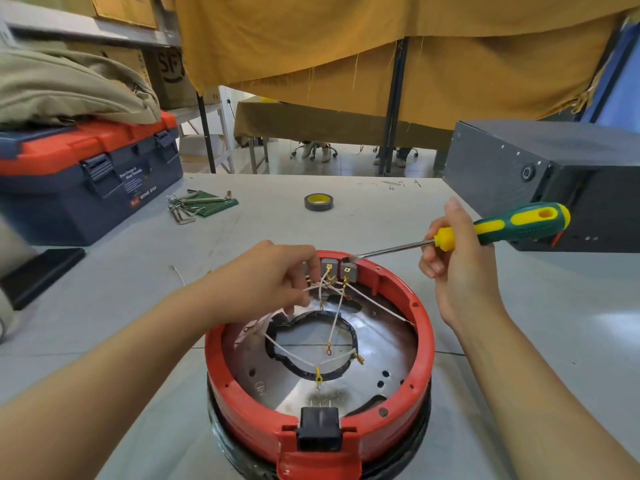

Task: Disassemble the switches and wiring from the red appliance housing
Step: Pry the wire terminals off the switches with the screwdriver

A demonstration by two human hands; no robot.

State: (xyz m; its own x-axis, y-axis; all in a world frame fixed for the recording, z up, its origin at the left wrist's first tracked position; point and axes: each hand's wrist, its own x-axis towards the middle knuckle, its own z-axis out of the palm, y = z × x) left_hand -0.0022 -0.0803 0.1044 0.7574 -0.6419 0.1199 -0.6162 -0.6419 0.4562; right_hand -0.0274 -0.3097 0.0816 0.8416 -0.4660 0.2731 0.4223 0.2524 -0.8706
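Red housing (pixel 424 344) sits open side up on the grey table (pixel 519 341), right at the near middle, with a black plug socket (pixel 318 429) on its near edge. Inside there's a shiny metal plate (pixel 381 344) with a black-rimmed hole, and thin white wires (pixel 334 323) with yellow terminals strung across it. Two grey switches (pixel 337 269) sit side by side on the far inner wall.

Left hand (pixel 266 282) reaches in from the left, fingers curled and pinching a bunch of those wires just below the switches. Right hand (pixel 457 268) has its fingers wrapped around a green and yellow screwdriver (pixel 498 228), handle pointing far right, and the flat tip is right at the top of the right-hand switch.

Further back on the table: a roll of black tape (pixel 318 201), a set of hex keys (pixel 197 204) on a green pouch, and a blue and orange toolbox (pixel 86 174) on the far left. A black metal box (pixel 540 174) sits on the far right.
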